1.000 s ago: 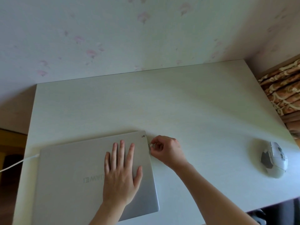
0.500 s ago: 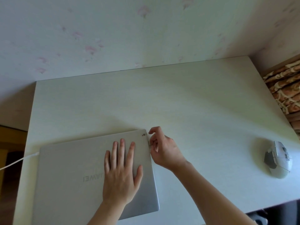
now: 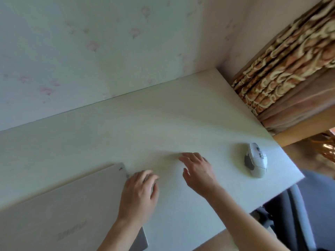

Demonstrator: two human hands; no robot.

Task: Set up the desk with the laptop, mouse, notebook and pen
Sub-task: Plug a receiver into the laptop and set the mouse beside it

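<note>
**Both hands low over the worktop, laptop shut at the left, mouse at the right**

The laptop [image 3: 59, 212] lies closed and flat on the pale worktop [image 3: 145, 127], at the near left, its silver lid up and faint lettering on the lid blurred beyond reading. Its far right corner points toward the middle of the worktop.

The left hand [image 3: 139, 194] lies palm down across the right edge of the laptop, near that far corner. Its fingers are loosely spread and reach past the edge over the bare worktop; they hold nothing. Motion blur hides whether the fingertips touch the surface.

The right hand [image 3: 197, 171] is to the right of the left one, apart from the laptop, over bare worktop between laptop and mouse. It is palm down, fingers relaxed and slightly parted, pointing away and to the left, thumb out to the near side. It holds nothing. Whether it rests on the worktop or hangs just above it cannot be told.

The mouse [image 3: 256, 160], white with dark grey side panels, sits on the worktop near the right edge, well apart from both hands.

Behind the worktop stands a pale wall [image 3: 108, 51] with faint pink flowers. At the upper right hangs a brown patterned curtain [image 3: 282, 69]. A grey chair [image 3: 297, 211] shows below the worktop's near right corner.
</note>
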